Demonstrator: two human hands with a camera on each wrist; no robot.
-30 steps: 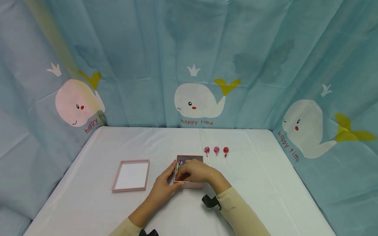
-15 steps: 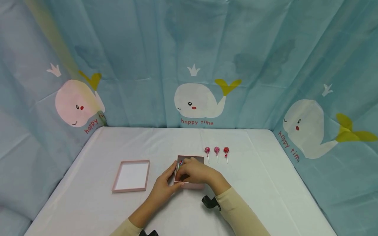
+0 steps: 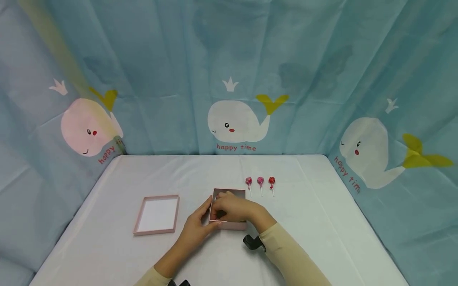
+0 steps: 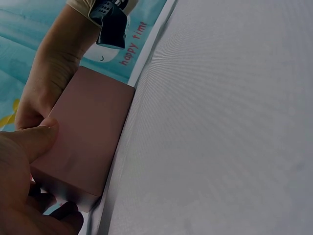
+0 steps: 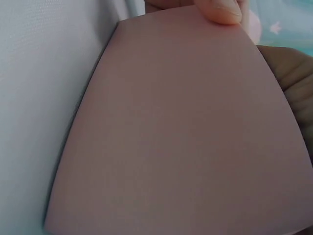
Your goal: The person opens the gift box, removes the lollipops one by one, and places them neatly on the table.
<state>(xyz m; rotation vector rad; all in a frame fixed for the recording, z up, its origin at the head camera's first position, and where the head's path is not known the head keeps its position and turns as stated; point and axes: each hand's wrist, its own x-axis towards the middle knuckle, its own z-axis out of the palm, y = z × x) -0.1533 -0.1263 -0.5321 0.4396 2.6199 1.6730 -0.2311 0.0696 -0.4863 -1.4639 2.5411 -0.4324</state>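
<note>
A pink open-topped box (image 3: 232, 225) stands on the white table in the head view. My left hand (image 3: 195, 227) grips its near left corner. The thumb presses the near wall, and the fingers lie along the left side; the left wrist view also shows this thumb against the box (image 4: 88, 132). From the right, my right hand (image 3: 233, 207) reaches down into the box with bent fingers. Its fingertips are hidden, and I cannot tell what they hold. The box's plain pink wall (image 5: 181, 127) fills most of the right wrist view.
Left of the box lies a pink-rimmed, white-bottomed lid (image 3: 154, 232). Behind and right of the box, three lollipops lie in a row: one red-pink (image 3: 248, 181), one pink (image 3: 260, 180) and one red (image 3: 272, 180). A blue whale-print curtain (image 3: 164, 119) surrounds the table.
My right hand has shifted slightly within the box and now covers the colourful wrappers seen at its left side before. My left hand keeps its grip. The head view has shifted slightly.
</note>
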